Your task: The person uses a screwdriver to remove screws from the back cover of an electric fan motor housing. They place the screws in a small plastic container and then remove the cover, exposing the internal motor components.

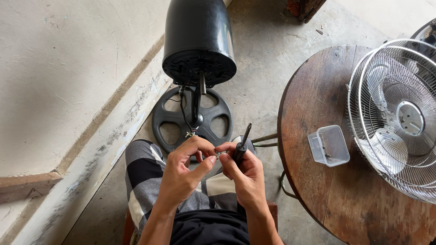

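Small metallic bit (218, 154), too small to identify, maybe a wire end or terminal, pinched between fingertips of both hands just above the lap, in front of the fan base. Left hand (184, 170) closed on it with thumb and forefinger, other fingers curled. Right hand (243, 174) clenched around a dark-handled screwdriver (241, 146), shaft pointing up and away, while its fingertips also touch the small bit. Step in hand looks like fiddling with wiring from the fan motor, judged from the thin wires (187, 124) running down from the motor to the hands. Next move probably calls for fine fingertip control and a steady hold on the bit, with the screwdriver shifted in the palm before its tip is any use. The bit looks shiny, thin, mostly hidden by fingers. Outward: black motor housing (199, 38) tilted toward the camera, shaft sticking out, on a stand over a round black spoked base (213, 120) on the concrete floor. Person seated, checked cloth (143, 170) over knees. Round wooden table (318, 90) to the right; clear plastic container (329, 145) near its left edge, chrome fan grille with blades (399, 113) at its right edge.
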